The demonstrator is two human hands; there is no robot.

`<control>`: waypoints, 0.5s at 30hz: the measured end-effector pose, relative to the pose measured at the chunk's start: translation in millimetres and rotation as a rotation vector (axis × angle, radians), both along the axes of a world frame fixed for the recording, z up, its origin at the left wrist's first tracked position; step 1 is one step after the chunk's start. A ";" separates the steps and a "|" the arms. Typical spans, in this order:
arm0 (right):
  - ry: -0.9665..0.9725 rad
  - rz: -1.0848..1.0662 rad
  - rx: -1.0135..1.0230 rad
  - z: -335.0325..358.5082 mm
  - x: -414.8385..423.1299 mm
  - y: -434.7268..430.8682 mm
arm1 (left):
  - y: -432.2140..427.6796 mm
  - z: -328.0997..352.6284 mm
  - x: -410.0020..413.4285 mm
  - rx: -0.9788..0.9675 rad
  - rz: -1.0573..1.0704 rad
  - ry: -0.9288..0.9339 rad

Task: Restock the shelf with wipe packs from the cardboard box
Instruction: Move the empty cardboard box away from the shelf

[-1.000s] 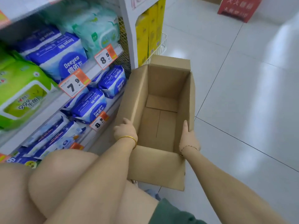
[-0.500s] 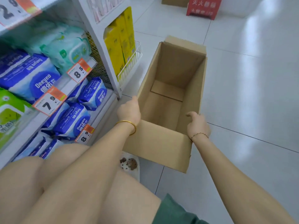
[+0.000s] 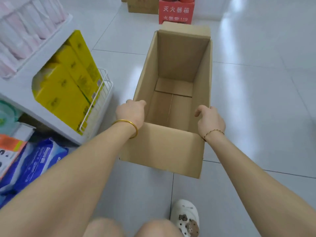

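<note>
The cardboard box (image 3: 162, 151) is open at the top and empty, straight ahead of me over the white tiled floor. My left hand (image 3: 130, 113) grips the rim of its left wall near the close end, fingers curled over the edge. My right hand (image 3: 211, 120) grips the rim of the right wall the same way, thumb inside. Whether the box touches the floor I cannot tell. Blue wipe packs (image 3: 34, 165) lie on the low shelf at the far left, beside my left forearm.
The white shelf unit (image 3: 42, 113) stands at left, with yellow packs (image 3: 68, 86) behind a white wire basket rail (image 3: 102, 93). A red box (image 3: 176, 12) and another cardboard box (image 3: 142, 6) stand on the floor beyond. My white shoe (image 3: 185, 218) is below.
My view has swung right, away from the shelf, and the box now lies straight ahead. My right hand went from flat against the inner wall to curled over the rim.
</note>
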State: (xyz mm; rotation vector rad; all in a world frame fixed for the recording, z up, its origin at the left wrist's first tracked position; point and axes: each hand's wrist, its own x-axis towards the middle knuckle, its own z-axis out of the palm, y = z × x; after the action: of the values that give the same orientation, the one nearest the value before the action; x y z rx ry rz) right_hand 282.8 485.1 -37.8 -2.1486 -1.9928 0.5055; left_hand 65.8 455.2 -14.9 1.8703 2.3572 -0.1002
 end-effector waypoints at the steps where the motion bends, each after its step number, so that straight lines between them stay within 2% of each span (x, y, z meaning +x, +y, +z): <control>1: -0.002 -0.019 -0.006 -3.7 -4.8 20.8 | 24.2 -4.5 -5.3 -0.012 -0.016 -0.007; 6: -0.014 -0.083 -0.069 18.9 -9.2 91.9 | 107.8 19.6 -8.3 -0.107 -0.040 -0.076; 15: -0.028 -0.152 -0.284 193.4 37.4 193.1 | 237.3 193.3 39.7 -0.315 -0.085 -0.072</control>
State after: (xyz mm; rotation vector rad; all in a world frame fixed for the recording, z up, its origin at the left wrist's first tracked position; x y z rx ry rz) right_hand 320.3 678.3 155.6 -2.4601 -1.8459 0.7791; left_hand 105.5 692.5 178.5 1.7874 2.0724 -0.3820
